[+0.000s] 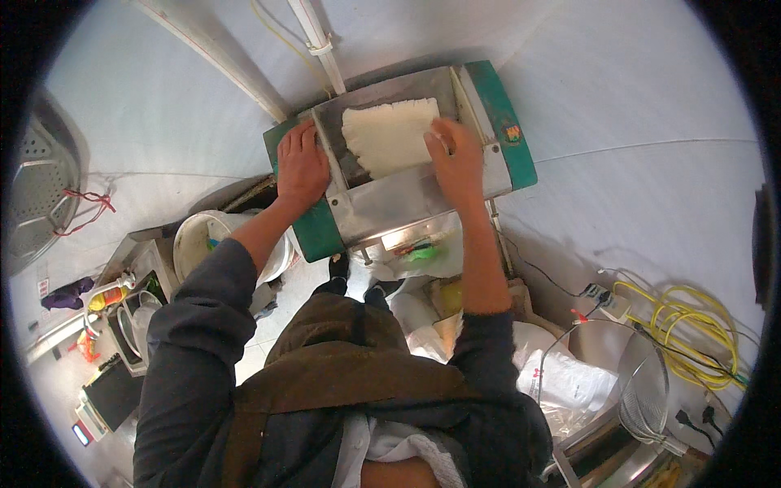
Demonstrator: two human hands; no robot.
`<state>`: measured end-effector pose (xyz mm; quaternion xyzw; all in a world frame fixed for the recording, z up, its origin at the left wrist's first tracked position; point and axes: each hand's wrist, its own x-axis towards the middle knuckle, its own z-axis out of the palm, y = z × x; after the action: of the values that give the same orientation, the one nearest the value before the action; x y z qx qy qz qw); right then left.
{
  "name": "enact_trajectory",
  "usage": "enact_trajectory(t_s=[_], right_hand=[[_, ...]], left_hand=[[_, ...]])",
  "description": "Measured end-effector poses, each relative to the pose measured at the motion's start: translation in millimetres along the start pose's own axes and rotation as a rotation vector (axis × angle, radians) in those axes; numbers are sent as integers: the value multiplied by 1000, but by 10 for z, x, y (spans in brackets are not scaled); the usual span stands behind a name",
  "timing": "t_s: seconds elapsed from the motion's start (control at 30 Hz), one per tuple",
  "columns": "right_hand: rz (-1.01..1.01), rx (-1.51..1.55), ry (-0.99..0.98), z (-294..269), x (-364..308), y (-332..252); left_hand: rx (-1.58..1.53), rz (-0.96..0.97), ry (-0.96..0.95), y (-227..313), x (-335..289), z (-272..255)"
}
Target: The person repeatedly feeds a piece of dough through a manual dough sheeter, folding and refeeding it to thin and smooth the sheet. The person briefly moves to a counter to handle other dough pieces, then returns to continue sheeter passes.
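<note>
A pale sheet of dough (390, 137) with ragged edges lies on the metal top of a dough roller machine (390, 199), which has green end housings. My left hand (303, 169) rests flat on the machine's left end, its fingers stretched out over the green housing and the metal side wall beside it. At the dough's right edge, my right hand (457, 159) has its fingers curled, with thumb and forefinger closed on the sheet's border. Part of that border is hidden behind the fingers.
A white bucket (195, 248) stands below on the left. Lower right are a wire strainer (644, 390), a white plastic bag (569, 382) and a coiled yellow cable (691, 325). White pipes (313, 37) run up the wall behind the machine. A perforated metal pan (41, 191) hangs at far left.
</note>
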<state>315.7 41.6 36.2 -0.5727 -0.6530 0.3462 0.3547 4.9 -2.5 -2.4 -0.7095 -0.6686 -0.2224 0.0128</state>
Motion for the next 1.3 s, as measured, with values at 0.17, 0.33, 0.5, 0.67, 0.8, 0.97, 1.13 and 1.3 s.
enact_trajectory(t_s=[0.17, 0.33, 0.5, 0.67, 0.8, 0.97, 1.13, 1.3], right_hand=[[288, 1582, 27, -248, -1326, 993], [724, 1932, 373, 468, -1916, 2184], [633, 1415, 319, 1343, -1456, 2334], [208, 618, 220, 1680, -1244, 2506], [290, 1076, 245, 1700, -1146, 2292], [450, 1882, 184, 1794, -1348, 3193], [674, 1841, 158, 2063, -1486, 3406], [898, 1545, 263, 1925, -1756, 3660]], left_hand=[[-12, -30, -36, 46, 0, 17], [-3, -27, -47, -21, -19, 74], [3, 9, -15, 15, 21, 19], [-10, 14, -2, -6, 41, 81], [13, 9, 11, -7, 3, -4], [-42, 17, 12, 62, 44, 69], [7, -7, 8, 15, 5, 5], [-43, -22, -47, 61, 46, 49]])
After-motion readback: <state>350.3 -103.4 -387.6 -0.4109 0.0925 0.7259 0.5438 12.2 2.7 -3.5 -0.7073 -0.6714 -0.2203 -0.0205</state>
